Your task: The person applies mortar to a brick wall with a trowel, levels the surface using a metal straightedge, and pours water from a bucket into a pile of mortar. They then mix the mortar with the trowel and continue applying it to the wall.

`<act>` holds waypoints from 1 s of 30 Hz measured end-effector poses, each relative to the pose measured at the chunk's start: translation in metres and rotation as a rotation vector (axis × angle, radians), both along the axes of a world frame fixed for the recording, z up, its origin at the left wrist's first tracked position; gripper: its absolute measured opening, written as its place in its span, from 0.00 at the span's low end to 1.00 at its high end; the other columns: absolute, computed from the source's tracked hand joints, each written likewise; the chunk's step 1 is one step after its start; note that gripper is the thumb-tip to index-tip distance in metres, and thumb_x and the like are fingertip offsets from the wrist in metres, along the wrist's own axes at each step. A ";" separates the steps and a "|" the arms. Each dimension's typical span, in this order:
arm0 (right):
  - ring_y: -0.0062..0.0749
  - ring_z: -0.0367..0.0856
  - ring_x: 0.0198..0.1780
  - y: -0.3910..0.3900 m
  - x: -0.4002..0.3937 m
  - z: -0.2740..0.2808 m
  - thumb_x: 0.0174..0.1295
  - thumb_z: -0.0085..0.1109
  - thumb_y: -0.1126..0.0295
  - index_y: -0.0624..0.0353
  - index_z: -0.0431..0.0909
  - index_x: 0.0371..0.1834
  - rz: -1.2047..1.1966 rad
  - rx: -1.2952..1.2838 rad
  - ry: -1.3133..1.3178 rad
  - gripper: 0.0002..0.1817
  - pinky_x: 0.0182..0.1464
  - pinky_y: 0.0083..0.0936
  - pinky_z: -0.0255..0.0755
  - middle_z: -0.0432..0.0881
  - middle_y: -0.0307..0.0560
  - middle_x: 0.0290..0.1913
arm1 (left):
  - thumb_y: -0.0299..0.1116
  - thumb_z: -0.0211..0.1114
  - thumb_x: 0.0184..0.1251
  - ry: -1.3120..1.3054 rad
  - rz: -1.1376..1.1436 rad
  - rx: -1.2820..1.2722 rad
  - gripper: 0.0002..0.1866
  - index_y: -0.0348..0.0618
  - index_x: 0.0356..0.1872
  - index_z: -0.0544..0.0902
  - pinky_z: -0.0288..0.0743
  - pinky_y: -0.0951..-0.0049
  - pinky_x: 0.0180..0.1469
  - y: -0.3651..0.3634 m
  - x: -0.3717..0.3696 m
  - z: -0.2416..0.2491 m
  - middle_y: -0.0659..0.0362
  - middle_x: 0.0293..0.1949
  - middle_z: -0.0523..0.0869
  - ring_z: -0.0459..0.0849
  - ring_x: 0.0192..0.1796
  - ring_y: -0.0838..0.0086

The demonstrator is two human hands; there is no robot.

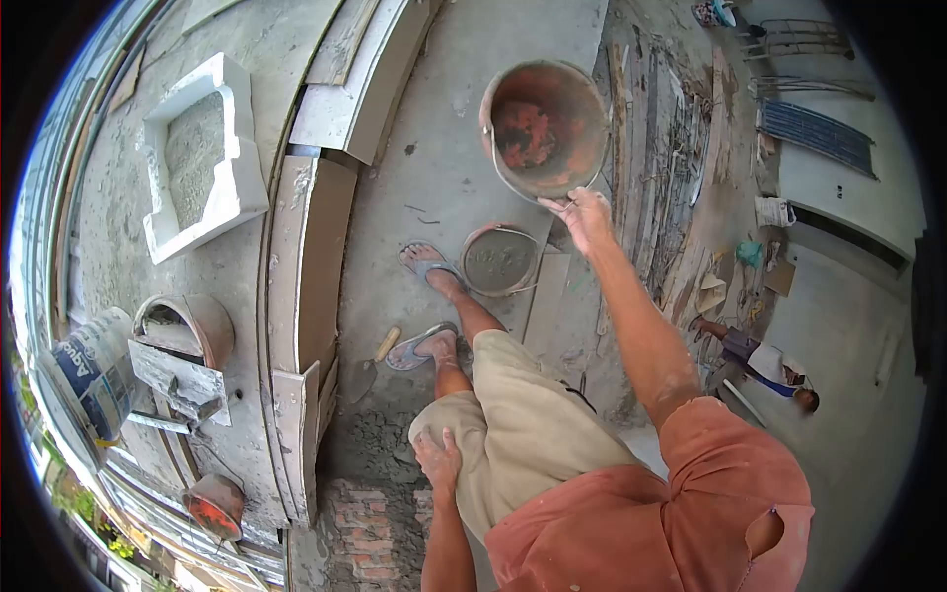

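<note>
An orange-stained, empty-looking bucket (547,128) is tipped so that its inside shows. My right hand (584,217) grips its lower rim or handle; which of the two is hard to tell. My left hand (438,460) lies on my left knee with its fingers spread and holds nothing. Between my feet and the tipped bucket, a second bucket (500,260) of wet grey mortar stands on the floor. A trowel with a wooden handle (389,343) lies beside my left sandal.
Wooden planks (656,148) lie along the right. On the left are a white foam box (237,183) of grey material, a mortar-smeared bucket (215,331), a paint pail (94,370) and a small bucket (214,505). Bricks (363,533) show below. Another person (764,365) is at the right.
</note>
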State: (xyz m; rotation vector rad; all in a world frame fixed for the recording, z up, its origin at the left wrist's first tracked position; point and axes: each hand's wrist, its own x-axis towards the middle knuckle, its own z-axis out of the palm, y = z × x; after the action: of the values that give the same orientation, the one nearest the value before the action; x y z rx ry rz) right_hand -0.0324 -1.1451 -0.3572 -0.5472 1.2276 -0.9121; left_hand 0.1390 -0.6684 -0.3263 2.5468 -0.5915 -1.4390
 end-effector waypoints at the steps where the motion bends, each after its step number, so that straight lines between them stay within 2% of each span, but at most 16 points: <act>1: 0.51 0.82 0.47 -0.031 -0.012 -0.007 0.60 0.46 0.82 0.69 0.70 0.38 -0.068 -0.062 -0.019 0.05 0.61 0.65 0.73 0.78 0.56 0.44 | 0.47 0.61 0.68 0.065 0.035 0.080 0.31 0.39 0.66 0.68 0.66 0.52 0.64 0.002 -0.008 -0.003 0.40 0.60 0.72 0.69 0.65 0.44; 2: 0.52 0.82 0.48 -0.062 -0.023 -0.016 0.60 0.45 0.82 0.71 0.69 0.39 -0.133 -0.127 -0.037 0.06 0.62 0.65 0.73 0.78 0.58 0.45 | 0.51 0.59 0.68 0.134 0.089 0.155 0.35 0.40 0.69 0.63 0.68 0.51 0.64 -0.009 -0.008 -0.002 0.38 0.63 0.69 0.70 0.64 0.41; 5: 0.61 0.79 0.53 -0.139 -0.038 -0.031 0.61 0.44 0.82 0.78 0.65 0.48 -0.257 -0.184 0.000 0.13 0.63 0.63 0.72 0.76 0.67 0.50 | 0.52 0.58 0.69 0.161 0.011 0.334 0.35 0.41 0.70 0.63 0.70 0.49 0.61 -0.056 -0.002 0.002 0.37 0.63 0.68 0.73 0.62 0.41; 8: 0.66 0.75 0.57 -0.194 -0.073 -0.096 0.61 0.45 0.82 0.80 0.62 0.51 -0.323 -0.147 0.036 0.15 0.64 0.61 0.72 0.73 0.71 0.54 | 0.52 0.59 0.67 0.101 -0.093 0.431 0.35 0.42 0.69 0.64 0.72 0.47 0.57 -0.085 -0.006 -0.005 0.39 0.58 0.71 0.77 0.57 0.40; 13: 0.64 0.73 0.62 -0.177 -0.092 -0.177 0.69 0.47 0.75 0.82 0.50 0.67 -0.449 0.284 0.309 0.28 0.61 0.53 0.78 0.65 0.76 0.63 | 0.52 0.60 0.67 0.090 -0.146 0.513 0.32 0.41 0.64 0.70 0.73 0.47 0.54 -0.100 -0.003 -0.006 0.42 0.56 0.72 0.78 0.54 0.41; 15: 0.66 0.75 0.59 -0.142 -0.092 -0.203 0.71 0.48 0.69 0.79 0.44 0.71 -0.319 0.228 0.358 0.34 0.58 0.50 0.80 0.58 0.80 0.68 | 0.52 0.60 0.67 0.073 -0.073 0.523 0.32 0.41 0.64 0.70 0.74 0.48 0.54 -0.103 -0.003 -0.001 0.42 0.56 0.72 0.79 0.54 0.42; 16: 0.62 0.77 0.57 -0.120 -0.086 -0.203 0.70 0.51 0.69 0.79 0.49 0.68 -0.259 0.211 0.401 0.32 0.57 0.46 0.82 0.63 0.76 0.64 | 0.52 0.60 0.67 0.076 -0.089 0.509 0.32 0.41 0.64 0.70 0.74 0.48 0.55 -0.106 -0.002 0.000 0.41 0.56 0.72 0.79 0.54 0.41; 17: 0.53 0.81 0.51 -0.096 -0.084 -0.207 0.69 0.54 0.71 0.76 0.58 0.61 -0.101 0.194 0.514 0.24 0.52 0.39 0.83 0.70 0.67 0.57 | 0.52 0.60 0.66 0.084 -0.105 0.489 0.32 0.41 0.64 0.70 0.74 0.49 0.55 -0.108 -0.003 0.001 0.41 0.56 0.72 0.79 0.54 0.41; 18: 0.44 0.83 0.44 -0.067 -0.042 -0.179 0.67 0.55 0.74 0.71 0.64 0.53 -0.119 0.176 0.692 0.17 0.47 0.34 0.83 0.74 0.58 0.48 | 0.53 0.59 0.66 0.108 -0.059 0.479 0.32 0.41 0.64 0.70 0.74 0.49 0.56 -0.100 -0.007 -0.004 0.41 0.57 0.71 0.78 0.55 0.41; 19: 0.38 0.83 0.40 -0.040 -0.032 -0.173 0.67 0.55 0.75 0.66 0.66 0.54 0.023 0.158 0.719 0.15 0.43 0.31 0.83 0.77 0.54 0.45 | 0.53 0.59 0.66 0.095 -0.007 0.483 0.32 0.41 0.64 0.70 0.74 0.49 0.56 -0.099 -0.011 -0.005 0.41 0.57 0.71 0.78 0.55 0.41; 21: 0.31 0.82 0.38 0.017 -0.033 -0.176 0.64 0.60 0.74 0.63 0.72 0.51 0.453 0.043 0.831 0.14 0.40 0.25 0.77 0.81 0.47 0.42 | 0.53 0.59 0.66 0.101 -0.003 0.493 0.32 0.41 0.63 0.71 0.74 0.48 0.56 -0.098 -0.017 -0.004 0.40 0.57 0.71 0.77 0.57 0.41; 23: 0.22 0.80 0.33 0.068 -0.032 -0.180 0.65 0.61 0.67 0.63 0.82 0.36 0.964 -0.097 1.007 0.09 0.36 0.24 0.74 0.83 0.40 0.30 | 0.53 0.59 0.65 0.048 0.088 0.451 0.31 0.41 0.61 0.72 0.73 0.48 0.57 -0.089 -0.026 -0.005 0.40 0.57 0.71 0.76 0.57 0.41; 25: 0.29 0.81 0.32 0.099 0.015 -0.126 0.62 0.62 0.61 0.63 0.83 0.30 1.323 0.182 0.927 0.14 0.41 0.29 0.73 0.85 0.44 0.28 | 0.53 0.59 0.65 0.066 0.136 0.439 0.30 0.41 0.59 0.73 0.72 0.48 0.58 -0.088 -0.032 -0.002 0.40 0.56 0.71 0.76 0.56 0.42; 27: 0.41 0.83 0.37 0.135 0.017 -0.134 0.61 0.61 0.63 0.63 0.83 0.35 1.620 -0.102 0.784 0.12 0.45 0.33 0.74 0.85 0.52 0.33 | 0.52 0.60 0.65 0.026 0.233 0.414 0.29 0.40 0.57 0.73 0.72 0.49 0.58 -0.081 -0.042 -0.001 0.40 0.55 0.71 0.77 0.56 0.42; 28: 0.41 0.83 0.37 0.147 0.027 -0.135 0.61 0.61 0.63 0.63 0.83 0.35 1.673 -0.137 0.780 0.12 0.45 0.33 0.74 0.85 0.52 0.33 | 0.52 0.60 0.64 0.024 0.279 0.400 0.28 0.40 0.57 0.73 0.72 0.49 0.57 -0.080 -0.042 0.003 0.40 0.55 0.71 0.77 0.56 0.42; 30: 0.53 0.82 0.45 0.166 0.043 -0.131 0.62 0.56 0.65 0.62 0.81 0.42 1.791 -0.600 0.647 0.12 0.50 0.40 0.74 0.84 0.58 0.40 | 0.51 0.60 0.64 0.038 0.394 0.383 0.28 0.40 0.56 0.74 0.73 0.49 0.56 -0.074 -0.051 0.004 0.40 0.55 0.71 0.77 0.55 0.42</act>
State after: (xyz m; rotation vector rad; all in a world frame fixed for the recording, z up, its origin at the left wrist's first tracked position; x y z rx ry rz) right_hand 0.0103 -0.9787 -0.4881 -2.0371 0.4844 0.5539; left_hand 0.0878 -0.7423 -0.3222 2.6908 0.2103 -1.5605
